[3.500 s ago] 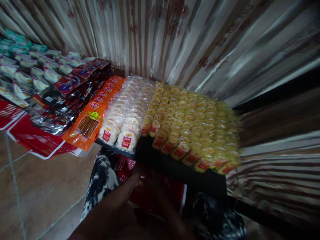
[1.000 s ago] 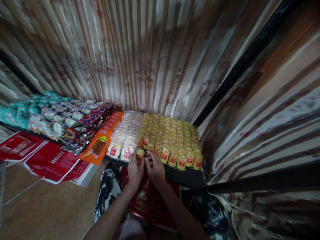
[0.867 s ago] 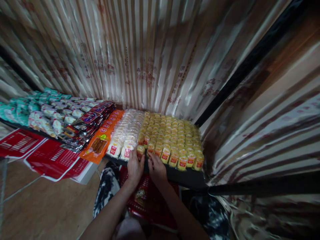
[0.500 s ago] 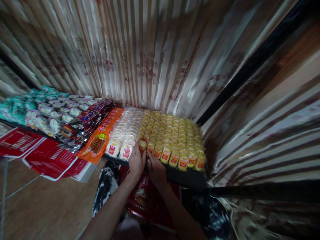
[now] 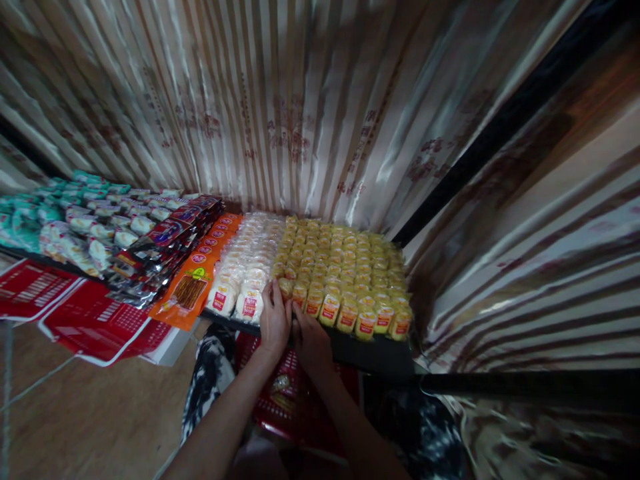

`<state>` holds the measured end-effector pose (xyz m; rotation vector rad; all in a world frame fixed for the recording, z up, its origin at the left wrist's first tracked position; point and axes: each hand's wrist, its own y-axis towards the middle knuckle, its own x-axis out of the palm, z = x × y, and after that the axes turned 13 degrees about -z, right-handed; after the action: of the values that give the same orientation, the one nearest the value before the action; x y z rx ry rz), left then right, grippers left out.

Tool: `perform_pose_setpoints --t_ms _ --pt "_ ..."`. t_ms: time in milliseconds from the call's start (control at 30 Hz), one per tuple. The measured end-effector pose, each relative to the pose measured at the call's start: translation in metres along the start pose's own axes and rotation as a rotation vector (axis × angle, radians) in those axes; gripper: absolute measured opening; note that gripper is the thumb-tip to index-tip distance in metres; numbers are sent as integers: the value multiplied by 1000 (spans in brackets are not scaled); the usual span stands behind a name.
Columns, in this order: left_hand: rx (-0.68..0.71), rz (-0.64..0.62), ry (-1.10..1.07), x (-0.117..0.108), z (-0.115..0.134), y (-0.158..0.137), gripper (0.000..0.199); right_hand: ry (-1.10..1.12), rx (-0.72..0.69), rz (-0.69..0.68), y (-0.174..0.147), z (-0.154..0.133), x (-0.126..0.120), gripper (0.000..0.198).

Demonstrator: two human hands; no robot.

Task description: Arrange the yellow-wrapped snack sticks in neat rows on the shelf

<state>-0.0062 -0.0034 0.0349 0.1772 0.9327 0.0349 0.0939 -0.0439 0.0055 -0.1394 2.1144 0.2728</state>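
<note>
Yellow wrapped snack packets (image 5: 345, 267) with red labels stand in tight rows on a black shelf (image 5: 365, 357). My left hand (image 5: 275, 323) is at the front left corner of these rows, fingers curled against the side of a small yellow packet (image 5: 286, 288). Close beside it, my right hand (image 5: 313, 340) has its fingertips at the lower right of that same packet, so the two hands pinch it between them. The packet's lower part is hidden by my fingers. White wrapped packets (image 5: 250, 303) stand just left of my left hand.
Left along the shelf lie an orange snack bag (image 5: 187, 290), dark foil bags (image 5: 165, 247) and teal packets (image 5: 30, 220). Red boxes (image 5: 105, 327) sit below. A red basket (image 5: 285, 427) is beneath my arms. Behind hangs a striped curtain (image 5: 310, 100); a black pole (image 5: 465, 160) slants at right.
The view has shifted slightly, so the goods on the left appear a little further left. My hands stay at the same front packet, with only a small movement of the fingers.
</note>
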Motion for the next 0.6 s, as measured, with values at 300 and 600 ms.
perform_pose_setpoints --t_ms 300,600 --pt "19 43 -52 9 -8 -5 51 -18 28 17 0 0 2 43" --pt "-22 22 -131 4 -6 4 43 -43 27 48 -1 -1 1 44"
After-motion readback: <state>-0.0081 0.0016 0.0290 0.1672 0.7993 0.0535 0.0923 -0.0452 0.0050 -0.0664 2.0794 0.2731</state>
